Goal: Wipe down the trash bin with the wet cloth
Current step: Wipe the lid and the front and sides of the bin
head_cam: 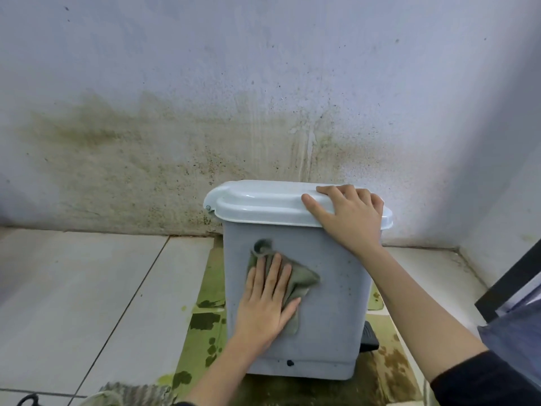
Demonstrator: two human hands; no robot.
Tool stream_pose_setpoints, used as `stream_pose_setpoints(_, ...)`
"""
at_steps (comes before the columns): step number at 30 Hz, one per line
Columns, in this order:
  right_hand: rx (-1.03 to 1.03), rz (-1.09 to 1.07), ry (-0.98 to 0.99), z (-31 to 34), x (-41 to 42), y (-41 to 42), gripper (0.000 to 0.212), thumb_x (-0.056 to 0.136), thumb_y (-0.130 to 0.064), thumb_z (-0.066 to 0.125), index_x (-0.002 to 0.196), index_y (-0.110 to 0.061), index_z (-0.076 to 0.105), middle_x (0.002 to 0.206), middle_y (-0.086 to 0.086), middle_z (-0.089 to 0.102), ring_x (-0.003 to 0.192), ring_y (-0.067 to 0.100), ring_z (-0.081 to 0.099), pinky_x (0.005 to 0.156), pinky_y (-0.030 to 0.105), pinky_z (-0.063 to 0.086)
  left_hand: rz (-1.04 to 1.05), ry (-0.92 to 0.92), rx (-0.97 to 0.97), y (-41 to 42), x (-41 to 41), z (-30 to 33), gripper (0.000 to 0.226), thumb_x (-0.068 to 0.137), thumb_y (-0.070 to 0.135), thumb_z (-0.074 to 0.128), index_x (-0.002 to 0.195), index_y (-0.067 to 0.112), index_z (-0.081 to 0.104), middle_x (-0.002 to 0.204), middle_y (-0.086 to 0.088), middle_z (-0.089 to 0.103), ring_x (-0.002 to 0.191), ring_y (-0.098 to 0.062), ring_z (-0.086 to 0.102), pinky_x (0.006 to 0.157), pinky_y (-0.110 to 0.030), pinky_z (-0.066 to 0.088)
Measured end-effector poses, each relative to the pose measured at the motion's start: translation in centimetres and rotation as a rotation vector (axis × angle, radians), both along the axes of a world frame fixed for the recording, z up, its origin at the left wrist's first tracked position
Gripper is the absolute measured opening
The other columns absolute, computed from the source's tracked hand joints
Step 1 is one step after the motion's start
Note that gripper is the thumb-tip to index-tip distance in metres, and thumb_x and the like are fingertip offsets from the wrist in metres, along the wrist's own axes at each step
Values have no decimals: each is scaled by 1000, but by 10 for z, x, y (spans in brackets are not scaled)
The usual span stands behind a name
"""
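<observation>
A grey-blue plastic trash bin with a pale lid stands on the floor against a stained wall. My left hand lies flat with straight fingers on a grey-green wet cloth, pressing it against the bin's side wall just below a round mark. My right hand rests on the lid's right part, fingers curled over its far edge. A black foot pedal shows at the bin's lower right.
The mouldy wall rises right behind the bin. Pale floor tiles spread to the left; green and dark stains surround the bin's base. A dark object stands at the right edge, and a woven mat lies at the bottom.
</observation>
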State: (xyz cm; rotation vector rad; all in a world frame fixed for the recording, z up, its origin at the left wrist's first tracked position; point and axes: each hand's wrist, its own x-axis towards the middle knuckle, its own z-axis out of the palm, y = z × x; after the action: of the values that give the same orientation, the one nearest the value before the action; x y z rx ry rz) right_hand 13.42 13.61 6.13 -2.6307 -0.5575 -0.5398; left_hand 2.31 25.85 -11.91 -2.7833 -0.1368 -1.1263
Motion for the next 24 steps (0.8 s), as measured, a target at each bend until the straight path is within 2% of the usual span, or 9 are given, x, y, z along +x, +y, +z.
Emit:
stream_pose_setpoints(3,13,11,13,0,0,0,53,86,-68,37,126,-38,55,130,-6,53,126,20,37,108,33,12,90,-38,-135,12,-5,5,72,98,53,18,151,7,-2,159,-16,-7,146,-33,-6,120,-39,-3)
stream_pose_setpoints(5,18,8,12,1,1,2,53,86,-67,37,125,-38,56,130,-6,53,126,20,37,108,33,12,160,-204,-518,6,11,38,70,99,47,20,150,3,1,157,-21,3,146,-34,2,120,-36,3)
stream_pose_setpoints(8,7,8,28,3,1,2,53,87,-67,37,126,-37,55,130,-5,53,126,21,37,108,33,12,155,-615,-1244,1,31,90,54,102,29,31,145,-2,22,148,-21,35,136,-32,35,107,-22,26)
stream_pose_setpoints(10,11,0,14,2,1,2,53,87,-67,37,126,-37,56,129,-6,54,126,21,38,107,33,12,172,-835,-1450,2,35,111,46,102,20,34,141,-4,30,140,-20,45,127,-31,46,96,-13,33)
stream_pose_setpoints(13,16,-11,-20,-2,0,2,53,86,-68,37,124,-37,57,127,-6,55,125,21,39,107,33,12,49,-798,-1149,-3,32,116,44,101,17,35,141,-2,31,144,-19,39,135,-27,37,107,-13,29)
stream_pose_setpoints(17,16,-10,13,1,2,3,52,86,-68,38,124,-37,57,129,-5,54,126,22,37,107,33,12,-105,-431,-600,-11,32,83,45,100,14,39,143,6,29,154,-11,22,147,-30,3,120,-42,12)
stream_pose_setpoints(20,14,0,13,1,3,3,53,86,-68,37,124,-37,56,128,-5,54,126,22,37,105,32,11,-295,-156,-81,-10,30,63,49,93,10,45,141,9,34,149,-8,36,143,-25,24,115,-38,21)
stream_pose_setpoints(22,12,4,2,0,3,1,53,86,-68,37,124,-37,56,128,-6,54,125,20,38,105,31,11,-263,-141,-106,-2,24,63,50,90,10,46,140,10,36,140,-8,51,123,-23,48,105,-35,31)
stream_pose_setpoints(24,16,-3,-6,-1,3,0,53,86,-68,37,124,-37,57,127,-7,55,125,20,38,105,31,11,-169,-266,-330,8,13,67,47,92,5,42,138,9,36,141,-8,48,128,-24,43,108,-38,31)
